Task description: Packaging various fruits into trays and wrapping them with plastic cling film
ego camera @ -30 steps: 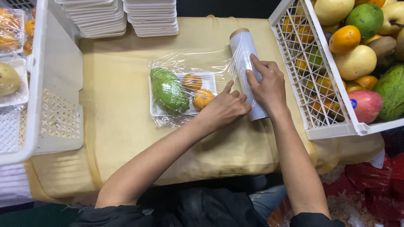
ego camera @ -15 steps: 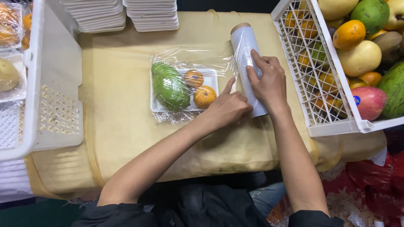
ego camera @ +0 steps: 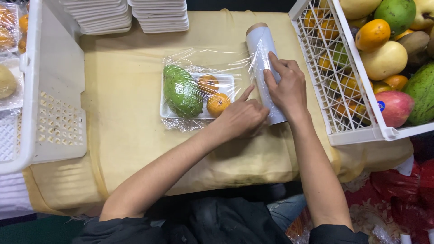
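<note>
Far left of the frame: 1 white plastic crate (ego camera: 49,113) with perforated walls; wrapped fruit trays show at its upper left edge.

Upper left to upper centre: 2 stacks of white foam trays (ego camera: 131,16) along the far edge of the table (ego camera: 122,135), which carries a yellow cloth.

Centre: 1 white foam tray (ego camera: 226,81) under a sheet of clear film (ego camera: 203,58). Contents: 1 green fruit (ego camera: 181,92) on the left side, 2 small oranges (ego camera: 217,103) on the right side, one above the other. The film runs from the tray to the roll on its right.

Centre, just right of the tray: left hand (ego camera: 239,118), fingers curled, index finger stretched toward the tray's right edge and pressing on the film at the table. It grips nothing that can be seen.

Right of centre: 1 roll of cling film (ego camera: 260,45), lying on the table, its cardboard core end toward the top of the frame. Right hand (ego camera: 285,88) lies over the lower half of the roll, fingers bent around it, holding it down.

Right of the frame: 1 white lattice basket (ego camera: 343,104), filled with loose fruit: oranges, green, yellow and 1 reddish piece.

Bottom: both forearms, dark clothing.
</note>
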